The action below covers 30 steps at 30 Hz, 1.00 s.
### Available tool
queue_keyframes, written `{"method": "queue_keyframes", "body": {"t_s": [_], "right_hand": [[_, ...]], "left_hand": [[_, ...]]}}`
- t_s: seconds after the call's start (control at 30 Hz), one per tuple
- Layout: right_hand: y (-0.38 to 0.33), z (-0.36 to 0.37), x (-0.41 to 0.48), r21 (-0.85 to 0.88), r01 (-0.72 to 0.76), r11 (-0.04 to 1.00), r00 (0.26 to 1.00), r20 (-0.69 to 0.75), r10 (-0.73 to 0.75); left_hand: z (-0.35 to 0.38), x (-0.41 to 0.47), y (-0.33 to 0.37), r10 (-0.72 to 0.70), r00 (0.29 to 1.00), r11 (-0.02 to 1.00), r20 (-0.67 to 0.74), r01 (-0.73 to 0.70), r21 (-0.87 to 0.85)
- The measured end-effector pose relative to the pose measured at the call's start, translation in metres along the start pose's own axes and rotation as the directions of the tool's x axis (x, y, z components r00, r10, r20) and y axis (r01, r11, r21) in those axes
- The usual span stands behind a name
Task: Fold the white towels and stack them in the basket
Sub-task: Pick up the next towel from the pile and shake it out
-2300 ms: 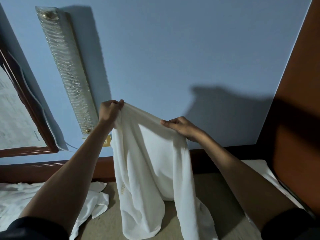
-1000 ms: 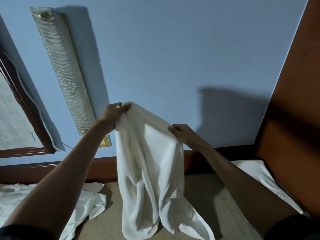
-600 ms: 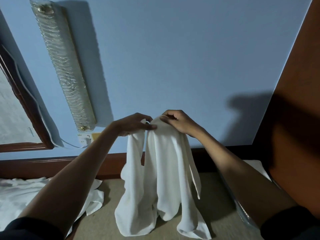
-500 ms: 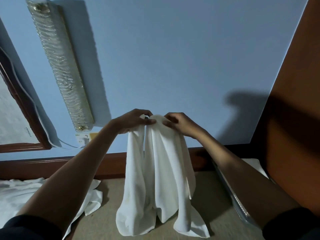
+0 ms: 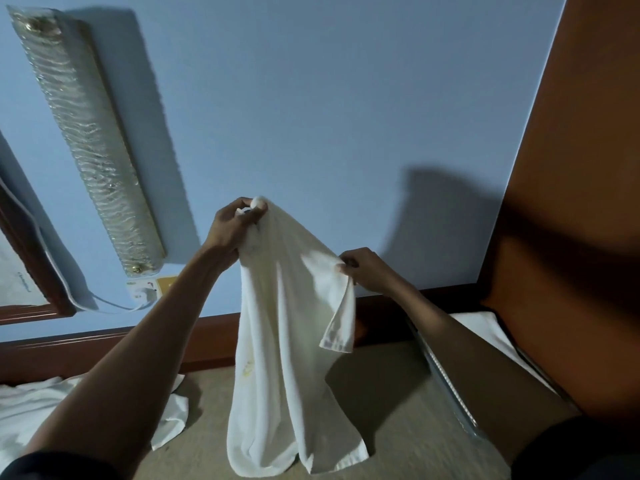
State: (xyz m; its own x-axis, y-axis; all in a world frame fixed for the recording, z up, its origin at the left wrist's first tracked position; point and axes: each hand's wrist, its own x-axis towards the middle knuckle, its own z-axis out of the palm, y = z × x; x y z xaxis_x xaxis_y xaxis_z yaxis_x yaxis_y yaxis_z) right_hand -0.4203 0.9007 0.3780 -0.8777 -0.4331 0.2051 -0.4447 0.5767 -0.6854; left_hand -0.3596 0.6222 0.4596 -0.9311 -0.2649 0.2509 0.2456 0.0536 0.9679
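Pinching towel [image 5: 287,341], left hand [image 5: 231,231], right hand [image 5: 367,271]

white towel [image 5: 287,341] between two hands

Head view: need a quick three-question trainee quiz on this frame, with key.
1. True or false: the left hand and the right hand both pinch the held towel.
2. Which hand is higher? A) left B) right
3. Fill in: the crumpled towels lie on the person's ___ side.
Key: 1 true; 2 A; 3 left.
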Motion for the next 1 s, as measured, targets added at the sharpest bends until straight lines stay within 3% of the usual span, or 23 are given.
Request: {"method": "queue_keyframes", "body": {"t_s": [0.07,0.13,0.2,0.27,0.33,0.43,0.53,0.67,0.83,0.9,1.0], "right_hand": [[-0.005,-0.005,-0.002,0.069,0.031,0.997,0.999,-0.024,-0.029],[-0.020,-0.009,-0.004,0.086,0.102,0.991,0.995,-0.025,-0.100],[-0.039,-0.012,-0.004,0.067,0.188,0.980,0.982,0.003,-0.188],[-0.052,-0.016,-0.003,0.038,0.225,0.974,0.973,0.040,-0.226],[-0.057,-0.021,-0.005,-0.027,0.223,0.974,0.971,0.093,-0.220],[-0.049,-0.030,-0.011,-0.056,0.207,0.977,0.977,0.069,-0.203],[-0.033,-0.035,-0.016,-0.116,0.177,0.977,0.984,0.038,-0.174],[-0.007,-0.045,-0.028,-0.230,0.033,0.973,0.996,0.089,-0.012],[0.007,-0.059,-0.039,-0.227,-0.037,0.973,0.974,0.208,0.085],[0.004,-0.060,-0.041,-0.151,-0.043,0.988,0.969,0.236,0.079],[-0.006,-0.055,-0.042,0.182,-0.129,0.975,0.974,0.205,0.091]], "left_hand": [[-0.008,0.004,-0.007,-0.032,0.999,0.965,-0.004,0.032,0.261],[-0.007,0.001,-0.011,-0.088,0.992,0.870,0.093,0.031,0.492],[0.006,-0.007,-0.012,-0.157,0.943,0.830,0.294,-0.035,0.557],[0.024,-0.019,-0.011,-0.275,0.817,0.820,0.506,-0.075,0.567],[0.037,-0.024,-0.012,-0.325,0.758,0.781,0.566,-0.122,0.612],[0.039,-0.020,-0.010,-0.239,0.819,0.792,0.521,-0.146,0.593],[0.040,-0.019,-0.004,-0.170,0.882,0.870,0.440,-0.075,0.487],[0.040,-0.013,-0.003,-0.127,0.943,0.954,0.308,0.031,0.297],[0.042,-0.010,-0.015,-0.154,0.962,0.929,0.227,0.063,0.365],[0.049,-0.010,-0.025,-0.165,0.970,0.917,0.180,0.084,0.391],[0.063,-0.014,-0.031,-0.257,0.960,0.893,0.112,0.192,0.408]]}}
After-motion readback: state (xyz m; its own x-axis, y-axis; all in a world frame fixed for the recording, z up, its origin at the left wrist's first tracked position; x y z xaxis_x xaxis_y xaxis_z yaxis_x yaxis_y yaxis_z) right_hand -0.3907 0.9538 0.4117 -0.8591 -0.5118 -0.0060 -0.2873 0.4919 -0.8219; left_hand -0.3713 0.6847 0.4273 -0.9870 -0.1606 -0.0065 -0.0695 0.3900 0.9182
